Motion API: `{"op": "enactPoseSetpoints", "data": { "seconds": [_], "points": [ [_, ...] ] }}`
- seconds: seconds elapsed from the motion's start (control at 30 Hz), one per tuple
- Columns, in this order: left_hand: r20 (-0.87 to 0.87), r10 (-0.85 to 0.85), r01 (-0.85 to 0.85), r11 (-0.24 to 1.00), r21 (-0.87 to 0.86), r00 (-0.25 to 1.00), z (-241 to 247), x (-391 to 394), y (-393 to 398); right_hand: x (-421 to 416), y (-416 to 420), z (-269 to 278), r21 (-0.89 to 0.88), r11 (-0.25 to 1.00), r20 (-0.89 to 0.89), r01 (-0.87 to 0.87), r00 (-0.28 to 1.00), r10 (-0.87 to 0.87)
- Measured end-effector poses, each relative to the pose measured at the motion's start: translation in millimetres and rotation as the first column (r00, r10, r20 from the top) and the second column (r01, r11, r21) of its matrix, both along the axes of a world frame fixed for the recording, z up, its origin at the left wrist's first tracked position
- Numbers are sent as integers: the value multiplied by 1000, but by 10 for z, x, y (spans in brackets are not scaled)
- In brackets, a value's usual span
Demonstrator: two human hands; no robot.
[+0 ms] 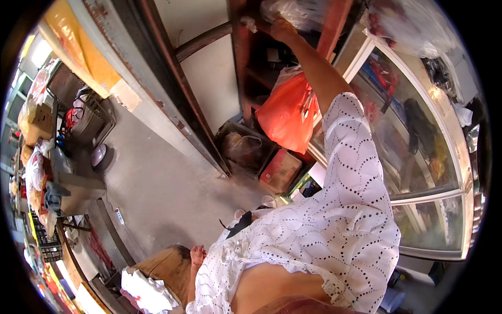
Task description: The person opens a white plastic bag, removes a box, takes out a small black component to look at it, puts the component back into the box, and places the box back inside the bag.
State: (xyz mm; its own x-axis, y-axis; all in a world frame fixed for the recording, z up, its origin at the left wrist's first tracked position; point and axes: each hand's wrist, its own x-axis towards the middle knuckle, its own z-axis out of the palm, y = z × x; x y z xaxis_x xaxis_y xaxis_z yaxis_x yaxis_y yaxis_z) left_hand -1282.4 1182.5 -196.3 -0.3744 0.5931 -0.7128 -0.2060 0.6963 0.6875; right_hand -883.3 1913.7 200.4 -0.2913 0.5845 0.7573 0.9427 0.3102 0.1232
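Observation:
My right hand [284, 30] is raised at the top of the view, inside a red-brown wooden shelf unit [335, 27]. It touches a clear plastic bag [295, 12] there; the fingertips are partly lost against the plastic, so the grip is unclear. Below that hand, beside my forearm, hangs a full orange-red plastic bag [288, 112], its support hidden. Down at my side, my left hand [198, 255] has curled fingers with nothing visible in them. Close by it stands a brown wooden stump-like block [166, 261] with white crumpled sheets [149, 292] beside it.
A glass-fronted cabinet [421, 129] stands on the right, plastic bags above it. Below the shelf are a dark crate [241, 147] and a cardboard box [281, 170]. A metal door frame [157, 98] rises to the left. Across the concrete floor [157, 172] lies a power strip [119, 216].

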Motion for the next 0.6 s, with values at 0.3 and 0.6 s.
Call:
{"op": "enactPoseSetpoints", "data": {
  "seconds": [0.3, 0.6],
  "points": [
    [-278, -236, 191, 965, -179, 931, -500, 19, -1291, -964, -1572, -993, -640, 225, -673, -735, 677, 298],
    [125, 449, -466, 857, 221, 885, 915, 1194, -405, -2023, -4399, -1393, -164, -930, -835, -329, 549, -47]
  ]
}}
